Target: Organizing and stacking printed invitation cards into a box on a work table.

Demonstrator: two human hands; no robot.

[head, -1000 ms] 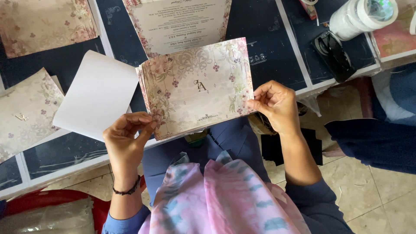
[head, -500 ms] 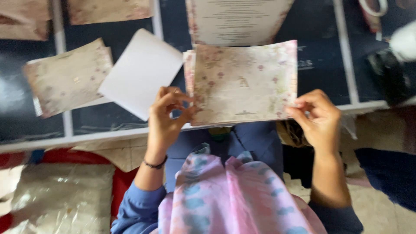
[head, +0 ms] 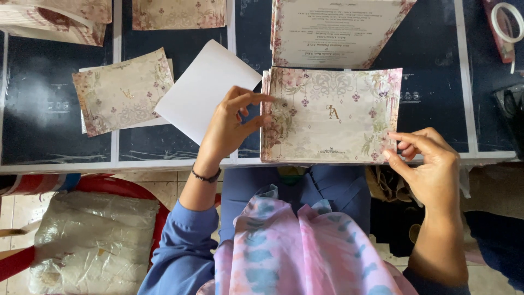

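A stack of floral cards [head: 333,117] with a gold monogram lies at the near edge of the dark table [head: 431,98]. My left hand [head: 232,125] touches the stack's left edge with thumb and fingertips, and it rests over a blank white sheet [head: 204,87]. My right hand [head: 428,166] pinches the stack's lower right corner, just past the table's edge. Beyond the stack lies a printed card [head: 338,30] with a floral border.
Another floral card [head: 123,90] sits to the left, with more floral cards [head: 177,13] along the far edge. A tape roll [head: 507,22] is at the far right. A plastic-wrapped bundle [head: 93,240] rests on a red stool below left.
The floral cards have come down from being held up and now lie flat on the table as a squared stack. My left hand has shifted from the white sheet's corner to the stack's left edge.
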